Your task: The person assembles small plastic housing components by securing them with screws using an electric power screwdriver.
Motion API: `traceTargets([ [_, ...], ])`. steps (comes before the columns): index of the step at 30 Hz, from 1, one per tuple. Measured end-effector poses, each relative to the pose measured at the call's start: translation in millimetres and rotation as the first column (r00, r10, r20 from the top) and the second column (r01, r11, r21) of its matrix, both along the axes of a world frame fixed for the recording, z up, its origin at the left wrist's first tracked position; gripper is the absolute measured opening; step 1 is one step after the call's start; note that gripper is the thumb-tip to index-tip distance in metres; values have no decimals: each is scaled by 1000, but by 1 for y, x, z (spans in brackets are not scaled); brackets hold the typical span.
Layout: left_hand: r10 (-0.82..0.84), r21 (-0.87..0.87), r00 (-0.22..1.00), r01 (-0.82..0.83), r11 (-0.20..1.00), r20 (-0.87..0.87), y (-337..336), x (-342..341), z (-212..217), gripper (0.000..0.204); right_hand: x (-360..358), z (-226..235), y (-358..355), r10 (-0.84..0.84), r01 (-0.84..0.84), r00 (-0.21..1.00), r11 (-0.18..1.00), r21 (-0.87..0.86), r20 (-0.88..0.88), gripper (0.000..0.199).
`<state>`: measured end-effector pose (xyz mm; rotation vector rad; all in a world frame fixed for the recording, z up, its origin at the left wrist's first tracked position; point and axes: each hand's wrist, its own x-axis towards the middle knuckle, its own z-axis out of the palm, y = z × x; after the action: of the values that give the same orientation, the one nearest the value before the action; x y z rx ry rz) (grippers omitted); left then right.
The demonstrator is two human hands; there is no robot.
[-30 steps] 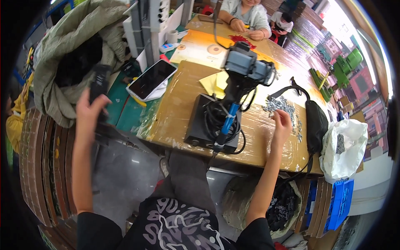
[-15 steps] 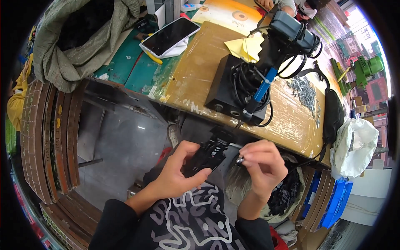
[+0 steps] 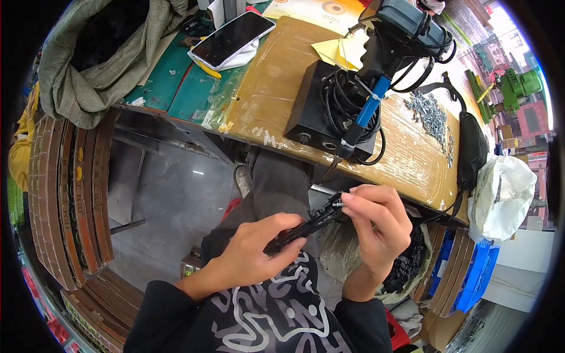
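Holding: left hand point(image 3: 253, 256) closed around a narrow black part point(image 3: 306, 225) in front of the lap, below the table point(image 3: 265, 94) edge.
Right hand: right hand point(image 3: 376, 226) pinches the part's upper end with its fingertips point(image 3: 347, 203).
Change: half a second ago both hands met lower over the lap; a second ago they reached apart, left toward the grey sack point(image 3: 88, 76), right at the screws point(image 3: 432, 115).
Table: black box point(image 3: 315, 109), blue-handled tool point(image 3: 362, 120), phone point(image 3: 232, 38).

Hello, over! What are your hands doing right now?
Left hand grips black part over lap. Right hand pinches its tip. Bench edge just above, soldering iron overhanging.
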<state>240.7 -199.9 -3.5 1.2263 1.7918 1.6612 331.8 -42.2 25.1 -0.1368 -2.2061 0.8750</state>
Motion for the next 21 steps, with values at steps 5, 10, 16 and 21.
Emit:
traceTargets([
  [5, 9, -46, 999, -10, 999, -34, -3, -2, 1, 29, 1, -2, -5, -31, 14, 997, 976, 216, 75, 36],
  [10, 26, -49, 1000, -26, 998, -7, 0, -1, 4, 29, 5, -2, -7, -100, 65, 987, 966, 250, 130, 44],
  [16, -41, -32, 997, 43, 999, 61, 0, 2, 7, 28, 12, -9, -11, -202, 202, 979, 979, 2, -40, 34],
  [21, -84, -59, 986, 93, 994, 144, -1, 3, 10, 28, 15, -13, -8, -132, 37, 974, 896, -443, -184, 20],
])
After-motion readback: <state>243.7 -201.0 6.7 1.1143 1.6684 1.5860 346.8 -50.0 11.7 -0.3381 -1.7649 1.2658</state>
